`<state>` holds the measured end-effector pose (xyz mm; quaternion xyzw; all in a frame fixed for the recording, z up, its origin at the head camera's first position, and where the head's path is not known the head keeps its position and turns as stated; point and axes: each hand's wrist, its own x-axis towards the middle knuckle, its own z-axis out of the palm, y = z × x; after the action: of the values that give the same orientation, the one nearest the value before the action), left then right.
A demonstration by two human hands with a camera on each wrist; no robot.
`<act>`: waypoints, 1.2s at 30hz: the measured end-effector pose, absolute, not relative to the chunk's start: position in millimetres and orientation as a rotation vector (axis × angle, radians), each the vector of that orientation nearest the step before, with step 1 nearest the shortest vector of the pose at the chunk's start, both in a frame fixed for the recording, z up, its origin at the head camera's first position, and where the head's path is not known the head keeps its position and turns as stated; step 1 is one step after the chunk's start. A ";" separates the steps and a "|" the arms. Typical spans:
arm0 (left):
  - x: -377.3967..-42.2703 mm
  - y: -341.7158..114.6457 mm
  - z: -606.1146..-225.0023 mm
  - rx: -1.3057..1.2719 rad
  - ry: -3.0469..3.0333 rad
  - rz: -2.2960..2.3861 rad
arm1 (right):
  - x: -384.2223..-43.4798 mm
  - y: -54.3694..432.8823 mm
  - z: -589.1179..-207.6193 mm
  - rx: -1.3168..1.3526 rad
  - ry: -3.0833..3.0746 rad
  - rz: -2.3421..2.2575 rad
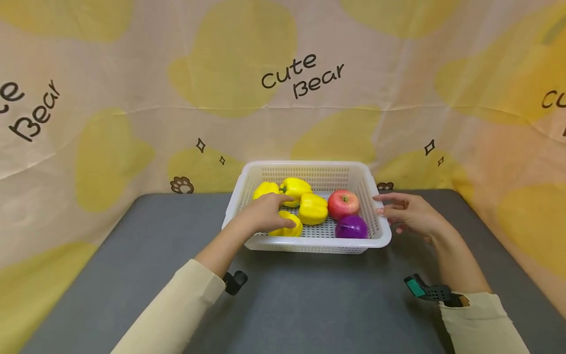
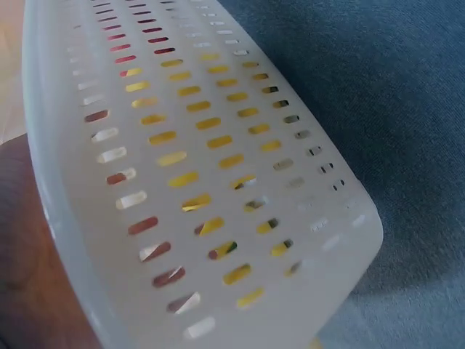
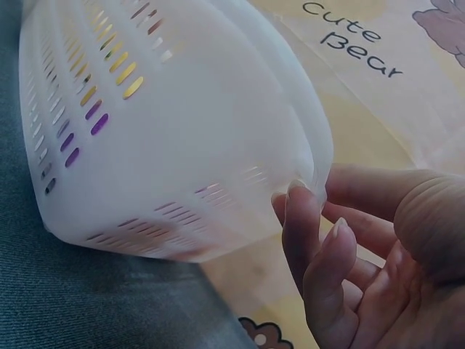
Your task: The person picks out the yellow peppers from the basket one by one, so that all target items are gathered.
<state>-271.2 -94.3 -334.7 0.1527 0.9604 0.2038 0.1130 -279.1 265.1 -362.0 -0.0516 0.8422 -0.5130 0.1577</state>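
A white plastic basket [image 1: 309, 244] with slotted walls stands on the dark table, holding several yellow bell peppers [image 1: 313, 209], a red apple [image 1: 344, 204] and a purple ball-shaped item [image 1: 352, 227]. My left hand [image 1: 265, 212] reaches over its left side, thumb across the front-left yellow bell pepper [image 1: 297, 230], fingers extended toward the pepper behind. In the left wrist view the basket wall [image 2: 211, 160] hides those fingers. At the right end, my right hand [image 1: 409, 214] pinches the basket rim; the right wrist view has its fingertips [image 3: 296, 193] at the rim.
Right behind the basket hangs a patterned curtain [image 1: 247, 98] with "cute Bear" lettering. The dark grey tabletop [image 1: 300, 300] stretches in front and to both sides. Each wrist wears a black strap, the left one [image 1: 235, 282] near the table surface, the right one [image 1: 431, 291] by the sleeve.
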 end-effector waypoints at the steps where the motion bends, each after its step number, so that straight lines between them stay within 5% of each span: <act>1: -271.8 -93.2 -334.5 0.448 2.811 0.594 | -279.5 264.8 -362.6 -0.155 2.408 -1.469; 36: -273.0 -75.3 -352.0 0.252 2.849 0.485 | -279.3 264.4 -363.8 -0.168 2.376 -1.495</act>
<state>-273.0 -75.3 -352.0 0.0863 0.9750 0.1658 0.1199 -279.3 264.4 -363.8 -0.0589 0.8335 -0.5243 0.1639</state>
